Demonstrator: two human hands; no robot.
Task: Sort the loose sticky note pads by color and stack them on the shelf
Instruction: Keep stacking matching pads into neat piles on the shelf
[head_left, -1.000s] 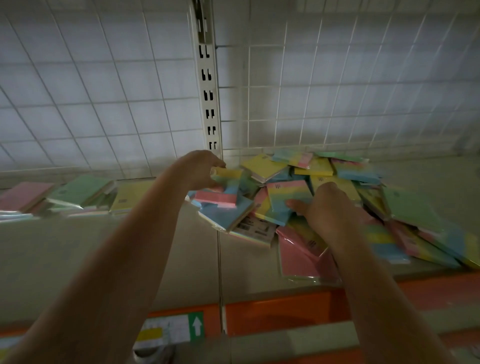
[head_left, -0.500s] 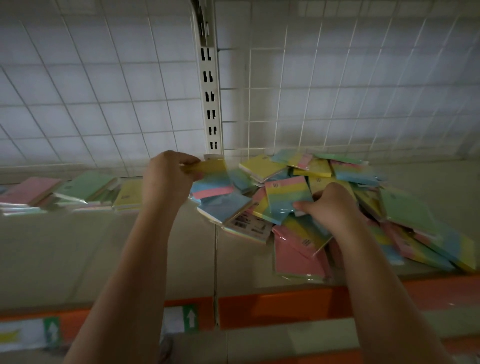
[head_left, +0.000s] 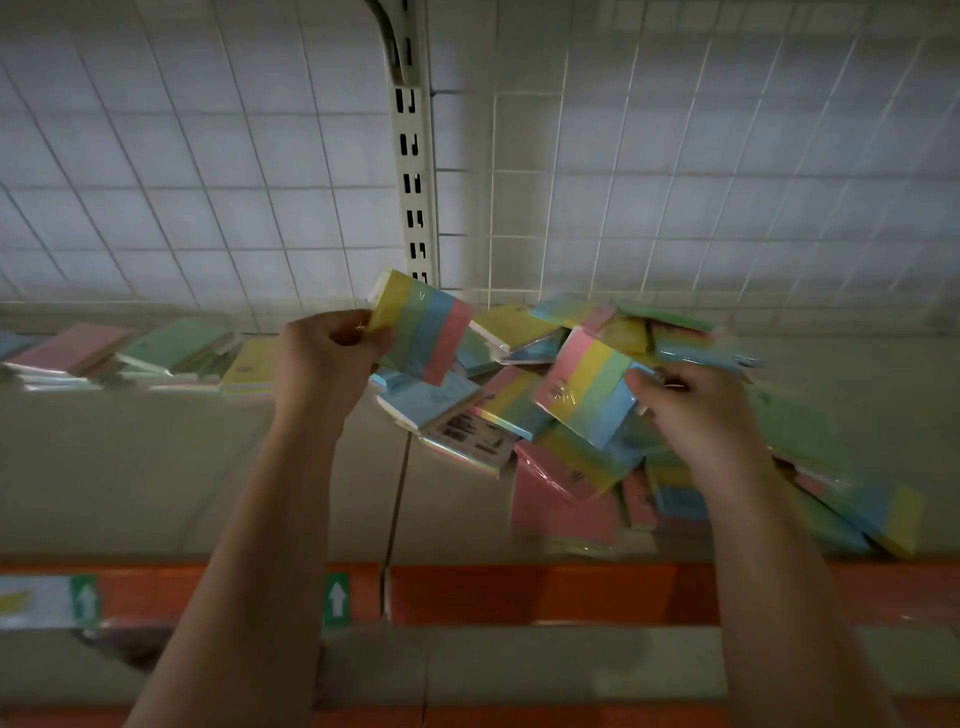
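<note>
Left hand (head_left: 324, 353) pinches a wrapped four-stripe pad, yellow-green-blue-pink (head_left: 423, 325), by its yellow edge, held up clear of the shelf. Right hand (head_left: 691, 410) pinches a second wrapped striped pad, pink-yellow-green-blue (head_left: 587, 392), by its blue end, raised just above the pile. Both pads carry the same four colours, so judged as one sort class.

Step in hand: pairing the two multicolour pads. To do it well, turn one so the stripe orders agree, square the edges, then set them down together; the wrap looks slippery, so grip across the faces, not a corner.

Below and beyond the right hand: a loose heap of mixed pads (head_left: 561, 499) in pink, yellow, green and blue, still unsorted and overlapping on the beige shelf board (head_left: 156, 467). Left of the left hand: low stacks of pink (head_left: 67, 351), green (head_left: 171, 345) and yellow (head_left: 249, 364) pads. No striped stack visible there. Bare board lies between stacks and heap, a likely landing spot. Wire grid back panel (head_left: 208, 182) behind; orange shelf front rail (head_left: 519, 592) nearest the forearms.
</note>
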